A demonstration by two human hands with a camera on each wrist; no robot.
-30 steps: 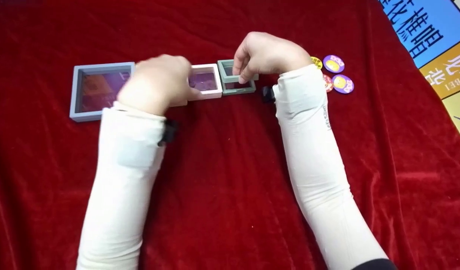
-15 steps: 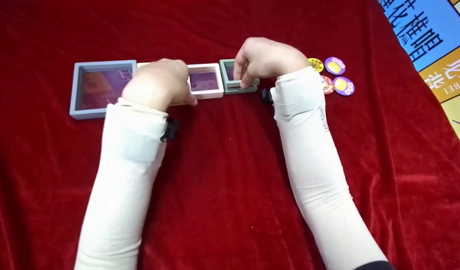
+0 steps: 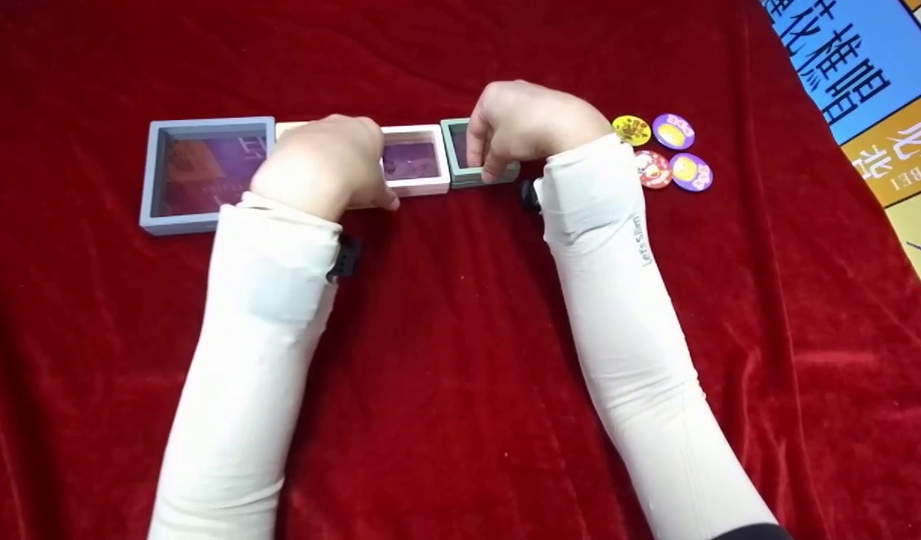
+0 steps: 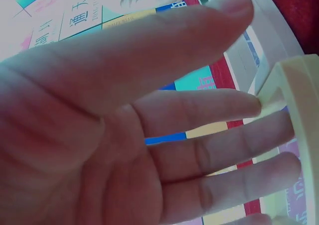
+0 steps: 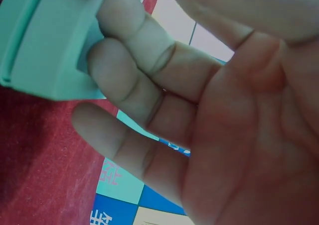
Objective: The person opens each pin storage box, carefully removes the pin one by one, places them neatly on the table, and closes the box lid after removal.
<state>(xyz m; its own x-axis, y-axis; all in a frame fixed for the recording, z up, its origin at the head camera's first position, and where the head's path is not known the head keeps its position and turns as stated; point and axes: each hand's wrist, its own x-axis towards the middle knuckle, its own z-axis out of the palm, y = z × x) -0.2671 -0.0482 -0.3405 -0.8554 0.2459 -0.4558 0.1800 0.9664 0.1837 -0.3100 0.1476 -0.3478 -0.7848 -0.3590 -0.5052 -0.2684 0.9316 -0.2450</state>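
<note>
A row of film display frames lies on the red cloth: a large grey-blue frame (image 3: 157, 176), a cream frame (image 3: 286, 129), a white frame (image 3: 439, 159) and a small green frame (image 3: 455, 154). My left hand (image 3: 318, 165) covers most of the cream frame. In the left wrist view its fingers are straight, the tips at the cream frame's rim (image 4: 306, 115), the thumb stretched out apart. My right hand (image 3: 535, 120) pinches the green frame, fingertips inside its opening and thumb at its near edge. The right wrist view shows two curled fingertips against the green rim (image 5: 60, 46).
Beside my right wrist lie several round badges: a yellow badge (image 3: 631, 130), a red badge (image 3: 653, 169) and purple badges (image 3: 691, 172). A printed board with large characters (image 3: 843, 67) runs along the right edge. Red velvet cloth (image 3: 445, 337) spreads beneath everything.
The green frame's raised upper half has come down onto its lower half, with my right hand lowering slightly. My left hand has shifted a little to the right over the cream frame.
</note>
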